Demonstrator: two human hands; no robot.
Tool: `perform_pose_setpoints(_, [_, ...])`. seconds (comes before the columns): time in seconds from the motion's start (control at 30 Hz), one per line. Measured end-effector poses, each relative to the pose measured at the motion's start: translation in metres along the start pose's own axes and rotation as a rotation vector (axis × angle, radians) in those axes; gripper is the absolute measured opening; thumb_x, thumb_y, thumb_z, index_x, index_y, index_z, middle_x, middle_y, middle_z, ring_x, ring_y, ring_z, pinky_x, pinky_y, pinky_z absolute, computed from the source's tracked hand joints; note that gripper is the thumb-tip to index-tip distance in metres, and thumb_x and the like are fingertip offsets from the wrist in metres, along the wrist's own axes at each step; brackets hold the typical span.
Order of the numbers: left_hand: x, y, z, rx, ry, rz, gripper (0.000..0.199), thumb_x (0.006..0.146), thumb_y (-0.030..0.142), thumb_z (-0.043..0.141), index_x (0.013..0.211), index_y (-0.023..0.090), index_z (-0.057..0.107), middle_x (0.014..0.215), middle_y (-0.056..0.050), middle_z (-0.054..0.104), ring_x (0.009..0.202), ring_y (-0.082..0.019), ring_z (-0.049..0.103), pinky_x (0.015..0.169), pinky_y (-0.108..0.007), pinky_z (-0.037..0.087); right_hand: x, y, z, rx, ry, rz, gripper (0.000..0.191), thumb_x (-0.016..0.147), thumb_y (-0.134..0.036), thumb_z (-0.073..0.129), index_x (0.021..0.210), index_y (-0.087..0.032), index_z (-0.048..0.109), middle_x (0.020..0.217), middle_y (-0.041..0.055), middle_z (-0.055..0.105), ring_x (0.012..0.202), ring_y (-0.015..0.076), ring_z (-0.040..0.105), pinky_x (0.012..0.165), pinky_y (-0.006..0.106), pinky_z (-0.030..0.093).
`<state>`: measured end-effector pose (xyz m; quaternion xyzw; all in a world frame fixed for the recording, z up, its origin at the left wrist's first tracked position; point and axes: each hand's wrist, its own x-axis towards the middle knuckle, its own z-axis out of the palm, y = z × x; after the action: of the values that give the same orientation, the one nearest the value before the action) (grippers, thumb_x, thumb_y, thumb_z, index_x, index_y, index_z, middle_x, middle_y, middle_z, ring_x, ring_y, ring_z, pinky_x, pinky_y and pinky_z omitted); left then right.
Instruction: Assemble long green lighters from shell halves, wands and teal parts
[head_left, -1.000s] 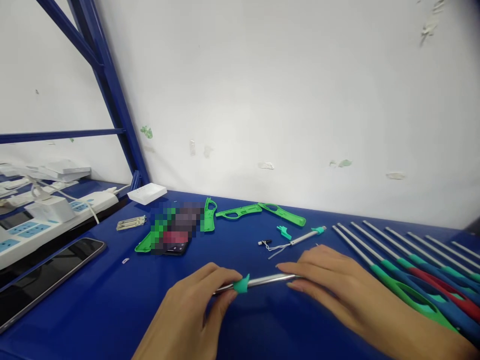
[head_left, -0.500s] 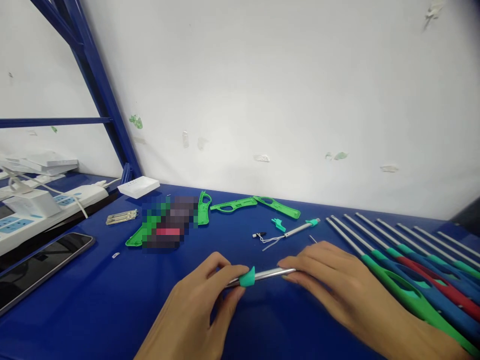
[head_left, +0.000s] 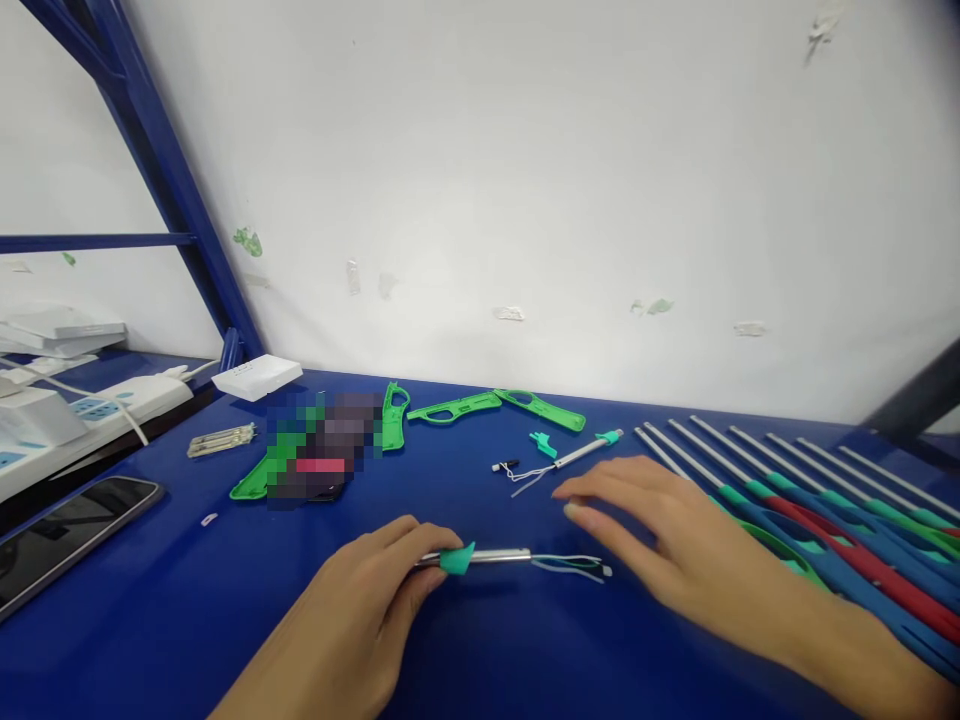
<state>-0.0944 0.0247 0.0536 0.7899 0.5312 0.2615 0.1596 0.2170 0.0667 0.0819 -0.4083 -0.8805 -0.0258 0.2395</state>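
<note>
My left hand (head_left: 375,595) pinches a silver lighter tube (head_left: 501,556) near its teal collar (head_left: 457,560). The tube lies roughly level, and thin pale wires (head_left: 570,565) stick out of its right end. Above and to the right of those wires, my right hand (head_left: 652,530) holds nothing, its thumb and fingers slightly apart. Just beyond it on the table rests a second metal tube (head_left: 581,455) with a teal collar and white wires. A small teal trigger piece (head_left: 543,444) lies beside that tube.
Green lighter shell halves (head_left: 457,408) lie along the back of the blue table (head_left: 480,660). Several long-nosed lighters (head_left: 840,550) are lined up at the right. A phone (head_left: 75,535), a power strip (head_left: 97,405) and a white box (head_left: 259,377) are at the left.
My right hand has let go of the tube's right end and drawn back, uncovering the wires. My left hand, still gripping the tube, appears slightly further left; the whole view has shifted too.
</note>
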Motion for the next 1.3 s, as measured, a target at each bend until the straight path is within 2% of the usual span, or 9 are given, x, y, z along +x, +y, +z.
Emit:
perform_pose_setpoints(0.17, [0.001,-0.013,-0.002,0.041,-0.04,-0.026,0.031,0.106,0.03,0.049,0.124,0.035,0.074,0.12,0.0,0.073,0.11,-0.021,0.071,0.097,-0.032,0.058,0.002,0.029,0.006,-0.092,-0.058,0.027,0.021,0.109,-0.031,0.059,0.123,-0.02,0.07,0.12,0.006,0.072,0.112,0.023,0.069,0.102,0.05,0.056])
perform_pose_setpoints(0.37, [0.001,-0.017,-0.002,0.057,-0.064,-0.021,0.032,0.105,0.026,0.049,0.124,0.033,0.074,0.122,-0.003,0.066,0.107,-0.021,0.068,0.096,-0.033,0.056,0.011,0.06,0.004,-0.208,-0.12,0.098,0.028,0.105,-0.035,0.066,0.128,-0.02,0.067,0.129,0.0084,0.068,0.116,0.025,0.067,0.102,0.051,0.056])
perform_pose_setpoints(0.5, [0.0,-0.018,0.0,0.057,-0.076,-0.026,0.031,0.103,0.026,0.051,0.123,0.036,0.072,0.122,-0.002,0.064,0.11,-0.022,0.066,0.1,-0.039,0.055,0.035,0.085,0.007,-0.245,-0.179,0.137,0.036,0.105,-0.04,0.066,0.134,-0.02,0.063,0.134,0.0102,0.065,0.117,0.0259,0.066,0.1,0.05,0.057])
perform_pose_setpoints(0.67, [-0.003,-0.019,0.003,0.061,-0.095,-0.019,0.03,0.102,0.026,0.05,0.119,0.039,0.071,0.122,-0.002,0.063,0.108,-0.025,0.065,0.097,-0.045,0.055,0.073,0.11,0.03,-0.271,-0.243,0.153,0.037,0.105,-0.041,0.066,0.135,-0.021,0.063,0.133,0.0102,0.065,0.112,0.0242,0.068,0.096,0.047,0.059])
perform_pose_setpoints(0.77, [-0.004,-0.018,0.003,0.065,-0.113,-0.014,0.03,0.102,0.027,0.048,0.118,0.041,0.069,0.122,-0.001,0.063,0.109,-0.025,0.065,0.098,-0.049,0.054,0.085,0.116,0.042,-0.285,-0.264,0.16,0.035,0.105,-0.04,0.066,0.133,-0.02,0.064,0.129,0.0094,0.067,0.106,0.0222,0.069,0.091,0.043,0.061])
perform_pose_setpoints(0.9, [-0.003,-0.018,0.002,0.064,-0.124,-0.013,0.029,0.103,0.026,0.048,0.118,0.039,0.068,0.123,-0.001,0.062,0.11,-0.025,0.065,0.101,-0.049,0.053,0.078,0.118,0.041,-0.32,-0.231,0.162,0.034,0.105,-0.04,0.066,0.132,-0.019,0.063,0.125,0.0086,0.068,0.1,0.0206,0.07,0.086,0.04,0.062])
perform_pose_setpoints(1.03, [-0.001,-0.016,0.002,0.061,-0.137,-0.004,0.029,0.102,0.027,0.049,0.12,0.037,0.069,0.123,-0.003,0.063,0.11,-0.026,0.065,0.099,-0.047,0.055,0.053,0.113,0.017,-0.346,-0.126,0.094,0.036,0.106,-0.04,0.065,0.134,-0.019,0.062,0.119,0.0075,0.069,0.093,0.0187,0.07,0.081,0.038,0.063])
perform_pose_setpoints(1.17, [0.001,-0.01,0.002,0.065,-0.159,-0.003,0.027,0.101,0.027,0.052,0.12,0.037,0.07,0.129,-0.004,0.063,0.118,-0.031,0.064,0.105,-0.056,0.052,0.023,0.083,-0.012,-0.314,-0.005,-0.116,0.035,0.107,-0.038,0.062,0.138,-0.021,0.061,0.123,0.0081,0.07,0.101,0.021,0.071,0.087,0.041,0.062])
perform_pose_setpoints(1.3, [0.003,-0.002,0.003,0.061,-0.19,-0.002,0.025,0.103,0.029,0.051,0.117,0.037,0.07,0.129,-0.002,0.062,0.118,-0.03,0.063,0.107,-0.058,0.05,0.0,0.04,-0.023,-0.279,0.105,-0.308,0.027,0.113,-0.032,0.051,0.137,-0.025,0.06,0.122,0.0025,0.075,0.104,0.019,0.073,0.09,0.038,0.058])
